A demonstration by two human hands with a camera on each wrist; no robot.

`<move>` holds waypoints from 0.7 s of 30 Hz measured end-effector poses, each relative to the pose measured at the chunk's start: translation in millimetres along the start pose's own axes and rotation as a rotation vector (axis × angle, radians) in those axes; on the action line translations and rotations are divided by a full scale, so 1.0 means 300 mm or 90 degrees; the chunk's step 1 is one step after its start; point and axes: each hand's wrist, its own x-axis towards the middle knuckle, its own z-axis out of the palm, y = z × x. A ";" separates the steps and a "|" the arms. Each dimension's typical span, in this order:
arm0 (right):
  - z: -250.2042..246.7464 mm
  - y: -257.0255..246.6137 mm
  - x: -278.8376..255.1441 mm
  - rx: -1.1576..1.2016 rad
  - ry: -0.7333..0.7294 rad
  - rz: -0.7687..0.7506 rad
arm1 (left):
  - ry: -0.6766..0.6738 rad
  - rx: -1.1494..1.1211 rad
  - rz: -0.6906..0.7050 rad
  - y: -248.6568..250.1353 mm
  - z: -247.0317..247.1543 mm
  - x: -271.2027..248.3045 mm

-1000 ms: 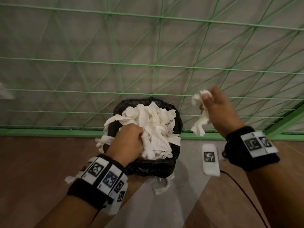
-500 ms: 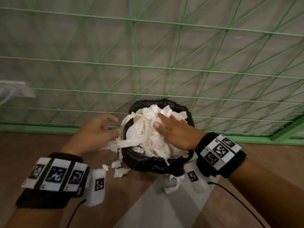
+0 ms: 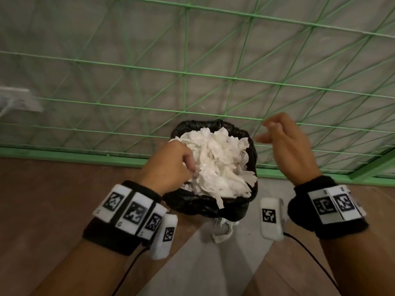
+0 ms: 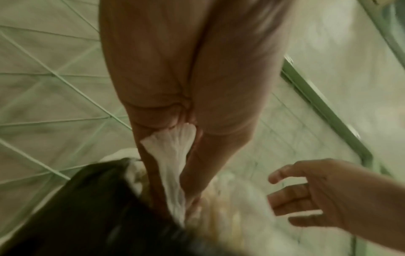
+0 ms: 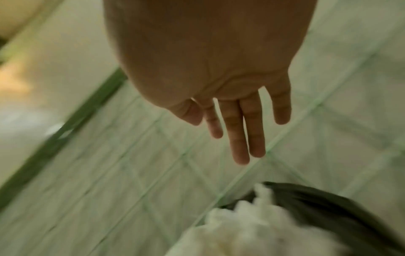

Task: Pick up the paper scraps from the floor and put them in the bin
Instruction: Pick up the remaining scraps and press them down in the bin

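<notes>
Behind everything stands a green wire fence [image 3: 186, 77]. The black bin [image 3: 203, 202] sits on the floor [image 3: 42, 189] against it, heaped with white paper scraps [image 3: 215, 165]. One scrap [image 3: 221, 230] lies on the floor just in front. Your left hand [image 3: 171, 165] pinches a paper strip [image 4: 175, 152] over the bin. Your right hand [image 3: 286, 150] hangs beside the bin, fingers loose, holding nothing.
</notes>
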 end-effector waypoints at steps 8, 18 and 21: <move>0.322 0.620 -0.286 -0.262 -0.420 0.278 | -0.024 0.308 -0.003 0.001 0.080 0.005; 0.577 0.613 -0.562 -0.523 -0.517 0.044 | 0.118 -0.059 -0.282 -0.490 0.083 -0.009; 0.568 0.554 -0.590 -0.558 -0.592 -0.050 | -0.182 0.170 -0.239 -0.645 0.330 -0.098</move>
